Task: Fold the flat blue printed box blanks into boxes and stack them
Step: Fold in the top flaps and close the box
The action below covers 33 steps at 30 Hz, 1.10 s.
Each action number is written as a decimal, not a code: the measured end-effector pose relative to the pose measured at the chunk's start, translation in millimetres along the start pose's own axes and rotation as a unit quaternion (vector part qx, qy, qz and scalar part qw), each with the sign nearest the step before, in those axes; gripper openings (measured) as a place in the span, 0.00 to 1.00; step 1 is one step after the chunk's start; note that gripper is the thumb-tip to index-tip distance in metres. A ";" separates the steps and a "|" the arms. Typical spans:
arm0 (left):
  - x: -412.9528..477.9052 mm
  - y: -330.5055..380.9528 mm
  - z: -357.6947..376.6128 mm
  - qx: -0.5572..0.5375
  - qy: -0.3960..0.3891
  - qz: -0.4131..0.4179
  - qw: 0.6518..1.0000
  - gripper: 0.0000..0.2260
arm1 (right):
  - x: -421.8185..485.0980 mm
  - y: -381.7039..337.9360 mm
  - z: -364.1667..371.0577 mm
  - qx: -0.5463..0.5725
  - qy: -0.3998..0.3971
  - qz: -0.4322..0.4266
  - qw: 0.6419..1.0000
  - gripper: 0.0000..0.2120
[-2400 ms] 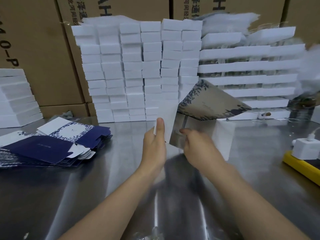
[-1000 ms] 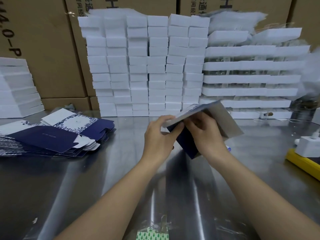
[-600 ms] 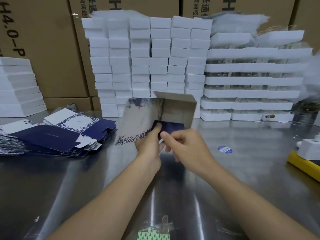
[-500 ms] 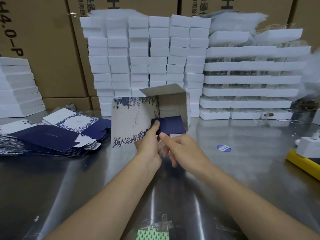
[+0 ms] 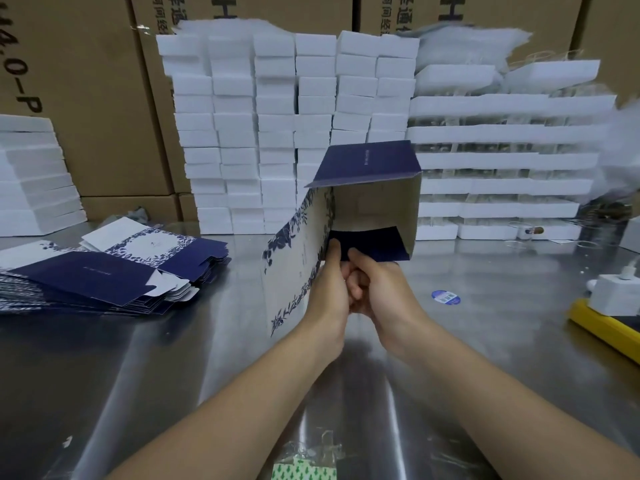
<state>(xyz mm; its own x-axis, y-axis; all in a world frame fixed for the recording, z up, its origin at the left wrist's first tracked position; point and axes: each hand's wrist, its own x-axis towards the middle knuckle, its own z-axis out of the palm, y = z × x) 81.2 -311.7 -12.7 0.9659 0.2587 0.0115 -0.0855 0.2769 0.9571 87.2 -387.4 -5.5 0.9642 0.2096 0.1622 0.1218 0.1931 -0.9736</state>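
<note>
A half-formed box [image 5: 370, 206] is held up over the steel table [image 5: 485, 341], its open end facing me. It has a dark blue top panel, a white left side with blue leaf print and a plain cardboard inside. My left hand [image 5: 329, 292] grips the lower edge of the printed side. My right hand [image 5: 377, 292] pinches the dark blue bottom flap, fingers curled under it. A pile of flat blue printed blanks [image 5: 104, 271] lies at the left on the table.
White foam blocks [image 5: 287, 133] are stacked in columns behind, with long white trays [image 5: 502, 161] to their right and brown cartons behind. A white charger [image 5: 616, 292] on a yellow strip [image 5: 602, 327] sits at the right edge. A blue sticker [image 5: 446, 296] lies on the table.
The blank has opened from a flat sheet into a square tube. In the last half second the tube turned, showing its dark blue top, and both hands closed in under the bottom flap.
</note>
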 end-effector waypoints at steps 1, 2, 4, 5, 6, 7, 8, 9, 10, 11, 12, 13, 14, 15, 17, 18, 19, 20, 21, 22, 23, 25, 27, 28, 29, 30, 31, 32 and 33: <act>0.4 -0.1 1.9 0.025 0.006 0.018 0.999 0.35 | -0.1 0.1 -0.3 -0.007 -0.003 0.004 1.000 0.29; 0.7 0.2 3.1 0.051 0.010 0.039 0.998 0.35 | 0.1 0.1 -0.7 -0.015 -0.005 0.007 1.000 0.30; 1.1 0.7 2.3 0.080 0.009 0.064 0.995 0.34 | 0.6 -0.2 -2.2 -0.029 -0.003 0.009 1.000 0.29; 1.4 1.5 0.5 0.089 0.010 0.068 0.994 0.33 | 0.8 -0.7 -2.8 -0.032 0.000 0.011 0.999 0.28; 2.3 2.1 -1.7 0.096 0.015 0.070 0.993 0.31 | 1.3 -1.1 -3.6 -0.030 0.006 0.014 0.999 0.26; 3.4 2.7 -3.8 0.096 0.024 0.072 0.993 0.29 | 1.8 -1.5 -4.5 -0.022 0.013 0.017 1.000 0.23; 4.4 3.3 -5.4 0.089 0.033 0.072 0.993 0.25 | 2.4 -1.6 -5.7 -0.016 0.021 0.019 0.999 0.21; 5.0 3.4 -6.7 0.078 0.038 0.069 0.994 0.23 | 3.3 -1.3 -6.7 -0.017 0.030 0.019 0.999 0.20; 5.5 3.1 -7.5 0.069 0.039 0.065 0.995 0.23 | 4.1 -0.8 -7.6 -0.024 0.037 0.017 0.999 0.18; 5.9 2.4 -7.7 0.060 0.039 0.058 0.996 0.23 | 4.5 -0.1 -8.1 -0.033 0.041 0.013 0.999 0.18; 5.8 2.4 -7.6 0.050 0.039 0.049 0.997 0.23 | 4.6 0.7 -7.9 -0.039 0.042 0.010 0.998 0.18; 6.0 2.4 -7.6 0.042 0.040 0.042 0.997 0.24 | 4.3 1.3 -7.7 -0.043 0.042 0.009 0.998 0.18; 6.4 2.6 -7.3 0.037 0.042 0.038 0.998 0.24 | 4.0 1.5 -7.3 -0.045 0.041 0.009 0.998 0.18; 7.1 2.9 -7.3 0.034 0.046 0.038 0.998 0.23 | 3.8 1.5 -7.1 -0.048 0.040 0.008 0.998 0.18; 7.8 2.8 -7.6 0.038 0.055 0.042 0.997 0.22 | 3.6 0.7 -7.1 -0.055 0.039 0.006 0.998 0.17; 7.5 2.6 -7.6 0.038 0.056 0.045 0.997 0.22 | 3.6 0.1 -7.0 -0.058 0.043 0.004 0.997 0.17; 6.9 2.3 -7.7 0.035 0.055 0.049 0.997 0.22 | 3.8 -0.4 -7.3 -0.056 0.052 0.002 0.997 0.17; 6.1 2.2 -7.6 0.030 0.050 0.053 0.997 0.22 | 4.2 -0.8 -7.9 -0.049 0.063 0.001 0.997 0.18; 5.5 2.2 -7.7 0.024 0.046 0.056 0.997 0.22 | 4.5 -1.4 -8.9 -0.038 0.076 0.000 0.996 0.19; 5.9 2.4 -8.2 0.023 0.045 0.057 0.997 0.22 | 5.1 -1.9 -10.4 -0.028 0.085 -0.003 0.996 0.20; 6.7 2.8 -8.8 0.027 0.046 0.057 0.997 0.22 | 5.9 -2.1 -12.1 -0.024 0.090 -0.007 0.996 0.20; 7.8 2.9 -9.5 0.034 0.048 0.058 0.997 0.24 | 7.5 -1.3 -13.8 -0.025 0.092 -0.013 0.995 0.21; 7.7 3.0 -8.7 0.018 0.047 0.047 0.998 0.25 | 8.4 0.9 -13.1 -0.031 0.092 -0.008 0.995 0.21; 7.5 3.0 -8.3 0.009 0.048 0.041 0.998 0.26 | 8.8 1.8 -12.6 -0.034 0.089 -0.005 0.995 0.21; 7.7 2.7 -8.4 0.005 0.049 0.037 0.998 0.27 | 9.1 2.4 -12.4 -0.039 0.087 -0.003 0.995 0.21; 7.5 2.6 -8.9 0.008 0.049 0.038 0.998 0.26 | 9.5 2.7 -12.8 -0.048 0.088 -0.002 0.995 0.20; 7.8 2.5 -9.8 0.015 0.049 0.042 0.998 0.26 | 9.9 2.8 -14.0 -0.059 0.093 -0.003 0.994 0.19; 8.2 2.7 -10.8 0.026 0.048 0.046 0.997 0.25 | 10.3 2.8 -15.6 -0.070 0.100 -0.005 0.992 0.17; 9.1 2.8 -11.8 0.038 0.047 0.052 0.997 0.25 | 10.1 2.5 -17.1 -0.079 0.112 -0.011 0.991 0.14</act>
<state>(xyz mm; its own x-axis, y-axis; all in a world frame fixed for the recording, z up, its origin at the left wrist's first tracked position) 86.9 -297.6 -13.3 0.9253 0.3689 0.0878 -0.1619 0.1749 0.9712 101.2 -401.3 -9.0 0.9869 -0.0137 0.1608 0.1612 0.0393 -0.9861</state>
